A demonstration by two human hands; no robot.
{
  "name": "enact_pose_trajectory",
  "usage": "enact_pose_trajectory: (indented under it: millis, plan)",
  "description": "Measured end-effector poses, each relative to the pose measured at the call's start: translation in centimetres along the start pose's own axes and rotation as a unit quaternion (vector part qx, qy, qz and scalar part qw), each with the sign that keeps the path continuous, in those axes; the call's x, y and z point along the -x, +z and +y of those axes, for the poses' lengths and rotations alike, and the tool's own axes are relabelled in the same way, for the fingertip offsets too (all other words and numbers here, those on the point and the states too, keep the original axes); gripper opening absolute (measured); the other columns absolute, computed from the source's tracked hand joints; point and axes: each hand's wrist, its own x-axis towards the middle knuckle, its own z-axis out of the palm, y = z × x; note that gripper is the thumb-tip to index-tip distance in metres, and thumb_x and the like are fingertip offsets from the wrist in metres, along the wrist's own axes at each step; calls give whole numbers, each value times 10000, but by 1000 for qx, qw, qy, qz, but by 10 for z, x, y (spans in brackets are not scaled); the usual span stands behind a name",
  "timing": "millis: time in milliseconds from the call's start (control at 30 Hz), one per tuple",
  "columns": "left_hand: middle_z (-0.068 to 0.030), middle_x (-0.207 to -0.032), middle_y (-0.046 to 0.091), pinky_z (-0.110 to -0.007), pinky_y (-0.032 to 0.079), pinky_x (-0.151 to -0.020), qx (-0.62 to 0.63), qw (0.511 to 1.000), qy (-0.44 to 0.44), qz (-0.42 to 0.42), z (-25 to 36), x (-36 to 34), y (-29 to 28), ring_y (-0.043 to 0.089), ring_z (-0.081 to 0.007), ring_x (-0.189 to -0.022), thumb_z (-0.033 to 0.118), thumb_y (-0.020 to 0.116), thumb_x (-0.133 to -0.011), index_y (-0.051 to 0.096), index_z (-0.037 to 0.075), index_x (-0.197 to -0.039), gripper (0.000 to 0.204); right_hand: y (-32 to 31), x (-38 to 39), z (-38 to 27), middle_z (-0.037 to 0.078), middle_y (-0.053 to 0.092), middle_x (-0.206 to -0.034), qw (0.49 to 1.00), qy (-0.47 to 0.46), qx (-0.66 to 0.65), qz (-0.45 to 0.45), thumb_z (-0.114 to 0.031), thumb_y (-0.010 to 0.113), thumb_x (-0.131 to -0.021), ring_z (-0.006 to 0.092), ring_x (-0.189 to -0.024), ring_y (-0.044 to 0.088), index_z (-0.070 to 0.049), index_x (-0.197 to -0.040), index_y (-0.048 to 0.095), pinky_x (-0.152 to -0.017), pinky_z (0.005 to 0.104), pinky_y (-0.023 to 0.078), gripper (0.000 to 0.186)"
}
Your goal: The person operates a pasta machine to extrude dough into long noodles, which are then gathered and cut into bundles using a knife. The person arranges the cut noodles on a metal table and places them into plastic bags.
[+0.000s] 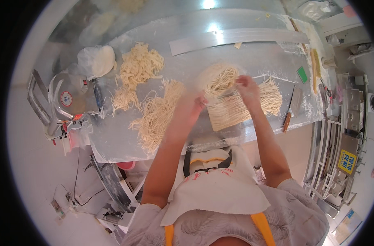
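A coiled bundle of pale noodles (222,81) lies between my hands, with a hazy whitish film around it that may be a clear plastic bag. My left hand (198,101) is closed at the bundle's lower left, and what its fingers grip is too blurred to tell. On the other side, my right hand (247,85) has its fingers pinched together at the bundle's edge. Long cut noodles (244,104) spread in a flat row beneath the right hand. To the left of my left forearm sits a loose heap of thin noodles (156,119).
Wider noodles (141,63) are piled at the far left, beside a white plastic bag (96,60) and a metal machine (72,96). A long metal strip (240,39) crosses the back. On the right lie a wooden-handled knife (292,107), a green scraper (302,74) and a brush (315,70).
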Motion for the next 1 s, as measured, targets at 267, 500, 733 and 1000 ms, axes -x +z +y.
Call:
enact_pose_trajectory:
  millis: [267, 500, 733, 1000]
  plan:
    - [-93, -924, 675, -371, 549, -884, -119, 988, 91, -44, -3, 18, -2, 664, -210, -885, 49, 688, -940, 663, -11, -943, 65, -3, -51, 5, 124, 760, -871, 984, -102, 138, 52, -289, 766, -920, 249, -797, 699, -19, -1132, 756, -777, 394, 544, 344]
    - [-139, -1042, 699, -409, 533, -908, -415, 875, 188, 164, 57, 5, -91, 689, -280, -1025, 126, 788, -835, 657, 6, -1192, 398, -46, -31, -34, 50, 741, -942, 993, -120, 13, -13, -230, 716, -990, 134, -889, 677, 6, -1171, 732, -833, 288, 526, 298]
    - [-237, -1232, 680, -508, 471, -1030, -736, 460, 331, 372, 203, -32, -372, 616, -418, -1175, 256, 778, -787, 572, 62, -1415, 689, -30, 30, -42, 65, 714, -1078, 992, -95, -77, -2, -132, 734, -987, 146, -988, 673, 11, -1289, 647, -919, 286, 522, 345]
    - [-137, -949, 772, -395, 593, -745, -657, 656, 270, 253, 230, 43, -264, 746, -297, -849, 208, 778, -878, 757, 37, -1166, 335, -38, 69, -45, 57, 723, -1071, 988, -72, -134, 25, -105, 698, -1009, 144, -1009, 685, 5, -1250, 667, -923, 293, 527, 267]
